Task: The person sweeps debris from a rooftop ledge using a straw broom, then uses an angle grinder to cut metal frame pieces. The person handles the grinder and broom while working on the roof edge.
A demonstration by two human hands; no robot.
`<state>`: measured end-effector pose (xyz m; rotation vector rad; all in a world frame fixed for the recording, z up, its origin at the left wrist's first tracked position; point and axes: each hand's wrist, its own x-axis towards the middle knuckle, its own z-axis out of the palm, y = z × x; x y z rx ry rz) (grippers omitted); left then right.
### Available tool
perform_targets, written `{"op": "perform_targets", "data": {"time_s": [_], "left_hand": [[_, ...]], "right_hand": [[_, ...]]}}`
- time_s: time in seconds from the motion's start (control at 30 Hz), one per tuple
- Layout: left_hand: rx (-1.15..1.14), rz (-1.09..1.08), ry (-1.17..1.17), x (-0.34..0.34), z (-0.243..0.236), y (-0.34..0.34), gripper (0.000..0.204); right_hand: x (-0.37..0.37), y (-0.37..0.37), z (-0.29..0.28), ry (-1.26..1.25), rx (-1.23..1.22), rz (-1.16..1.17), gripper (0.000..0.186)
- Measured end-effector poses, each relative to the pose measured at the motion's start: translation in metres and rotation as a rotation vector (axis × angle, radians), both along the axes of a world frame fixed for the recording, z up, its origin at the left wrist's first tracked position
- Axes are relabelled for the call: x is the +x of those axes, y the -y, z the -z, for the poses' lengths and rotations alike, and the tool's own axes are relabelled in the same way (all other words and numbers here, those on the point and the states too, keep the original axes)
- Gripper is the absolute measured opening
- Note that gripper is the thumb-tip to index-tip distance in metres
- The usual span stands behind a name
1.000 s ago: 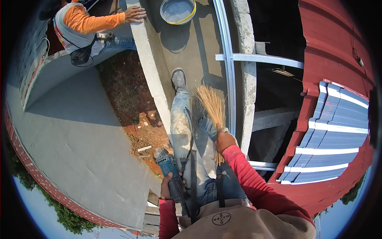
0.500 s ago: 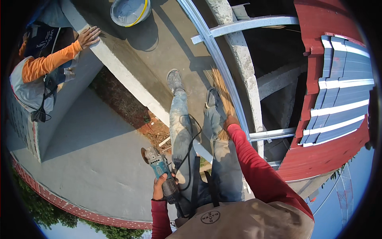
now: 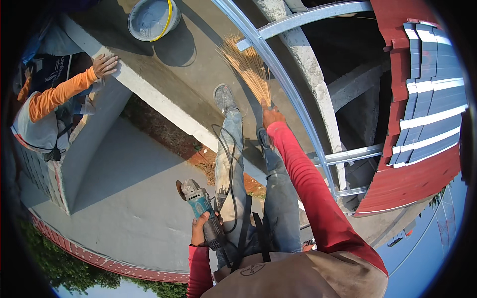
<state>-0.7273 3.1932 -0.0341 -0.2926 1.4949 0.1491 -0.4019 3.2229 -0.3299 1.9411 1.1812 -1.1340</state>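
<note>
My left hand (image 3: 199, 228) is closed round the body of a teal angle grinder (image 3: 200, 204), held low at my left side with its disc outward. The grinder's black cord (image 3: 232, 174) loops across my left leg. In my right hand (image 3: 271, 117) I grip the handle end of a stick broom (image 3: 251, 74). Its bristles fan out away from me over the concrete ledge, with the tips beside the end of a metal crosspiece (image 3: 298, 26). My right arm is stretched far forward.
A bucket (image 3: 145, 34) with a yellow handle stands ahead on the concrete ledge (image 3: 206, 64). At left, a person in orange sleeves (image 3: 62, 99) rests a hand on the ledge's wall. Curved metal framing (image 3: 293, 104), open gaps and red roof sheets (image 3: 412, 193) lie to the right.
My right hand has swung the broom forward and left, from beside my right leg to near the crosspiece's end. The bristles now spread wider. The grinder stays in my left hand.
</note>
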Motion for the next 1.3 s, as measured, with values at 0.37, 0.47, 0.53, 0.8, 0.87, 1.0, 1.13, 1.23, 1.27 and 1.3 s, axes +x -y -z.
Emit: {"op": "perform_targets", "data": {"time_s": [0.37,0.47,0.53,0.8,0.87,1.0,1.13,1.23,1.27,1.3], "left_hand": [[-0.062,-0.034,0.073,-0.006,-0.001,-0.004,0.038],[-0.08,0.053,0.061,-0.001,0.004,-0.015,0.041],[-0.052,0.111,0.019,0.001,0.009,-0.015,0.045],[-0.054,0.134,-0.001,0.001,0.009,-0.021,0.047],[-0.043,0.109,-0.01,-0.005,0.003,-0.013,0.048],[-0.028,0.036,-0.014,0.015,0.0,0.016,0.044],[0.071,0.042,-0.054,0.034,-0.009,0.058,0.048],[0.147,-0.098,-0.085,0.067,-0.014,0.109,0.045],[0.161,-0.128,-0.102,0.082,-0.015,0.129,0.045],[0.157,-0.194,-0.114,0.096,-0.015,0.145,0.045]], "right_hand": [[0.006,0.098,-0.197,-0.115,0.084,0.311,0.061],[-0.022,0.013,-0.109,-0.205,0.293,0.193,0.062],[-0.02,0.006,-0.041,-0.131,0.185,0.182,0.061],[0.11,0.33,-0.117,0.113,-0.678,0.191,0.046],[0.108,0.291,-0.159,0.071,-0.723,0.278,0.058],[0.089,0.141,-0.221,-0.217,-0.273,0.262,0.086],[0.058,0.068,-0.174,-0.589,0.351,0.137,0.087],[0.041,0.004,-0.142,-0.473,0.208,-0.055,0.083],[0.04,-0.009,-0.13,-0.468,0.188,-0.124,0.083],[0.038,-0.023,-0.121,-0.447,0.181,-0.18,0.083]]}}
